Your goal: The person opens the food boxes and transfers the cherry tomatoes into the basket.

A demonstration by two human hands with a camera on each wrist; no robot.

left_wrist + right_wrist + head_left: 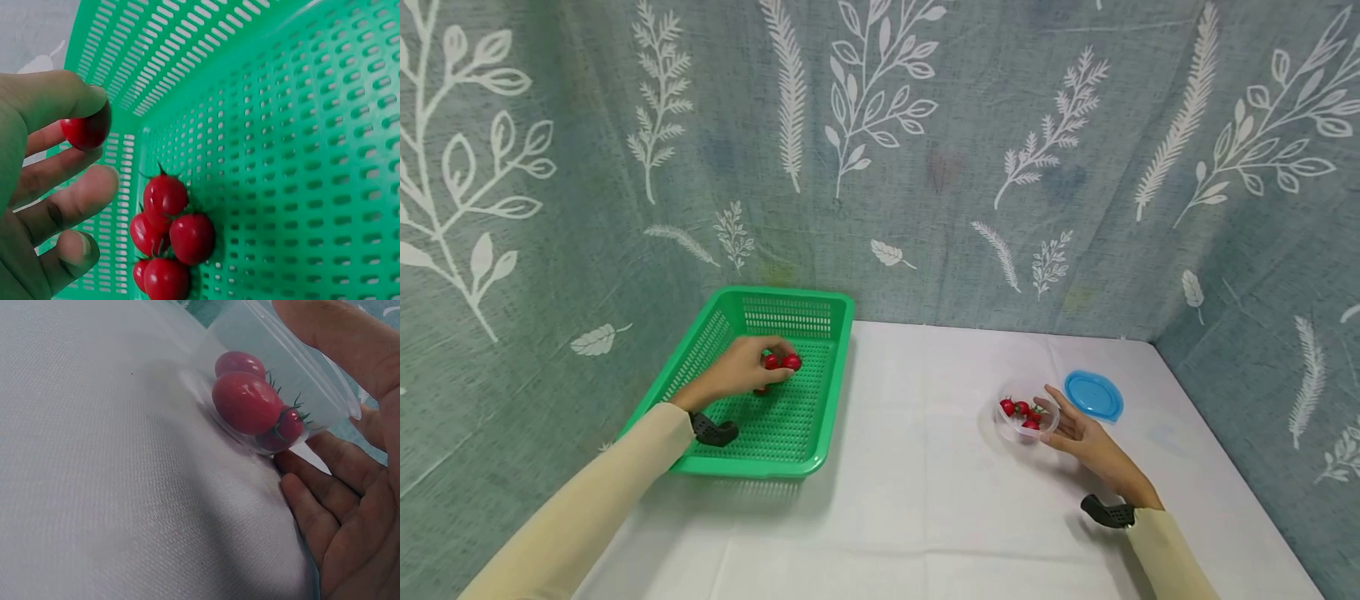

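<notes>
Red, glossy cherry tomato (87,128), light, thin-skinned and easily bruised, sits pinched gently across its middle by the left hand (741,368) over the green perforated plastic basket (700,354), while the right hand (1086,442), fingers relaxed, cradles the clear plastic tub (1026,417).

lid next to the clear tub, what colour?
Blue. The lid lies on the white cloth just beyond the tub; clearest in the head view.

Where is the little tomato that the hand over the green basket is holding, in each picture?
Head view: the held tomato shows at the left hand fingertips, over the green basket.
Left wrist view: upper left, the held tomato pinched by that hand.
Right wrist view: not in it.
Shared landmark: the green basket, in the head and left wrist views.
</notes>
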